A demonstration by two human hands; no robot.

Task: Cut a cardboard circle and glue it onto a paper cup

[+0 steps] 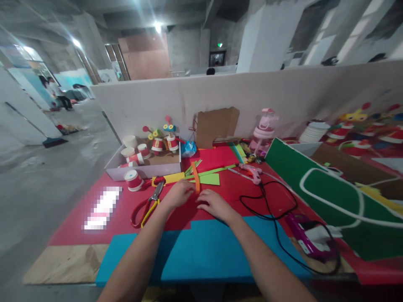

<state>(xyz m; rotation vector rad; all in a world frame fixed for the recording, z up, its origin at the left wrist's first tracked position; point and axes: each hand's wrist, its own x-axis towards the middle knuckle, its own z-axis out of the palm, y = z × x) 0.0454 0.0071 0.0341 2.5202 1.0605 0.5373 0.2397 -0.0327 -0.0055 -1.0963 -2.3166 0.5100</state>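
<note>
An orange paper strip (195, 176) extends away from my hands, crossing light green paper strips (217, 170). My left hand (179, 194) has its fingers curled together, the tips at the near end of the orange strip. Just right of that end is my right hand (216, 204), fingers bent and slightly apart, with nothing visible in them. Shears with red and yellow handles (150, 204) lie left of my left hand. Beyond my hands are a yellow paper piece (174, 178) and a light green paper piece (210, 179). A pink glue gun (252, 172) rests farther right.
At the back left, a white box (145, 171) holds paper cups and two cup figures. A red-and-white cup (133, 180) stands before it. On the right are a black cable (267, 201), a purple power strip (310, 237) and a green board (315, 184). Blue sheets (201, 251) cover the near edge.
</note>
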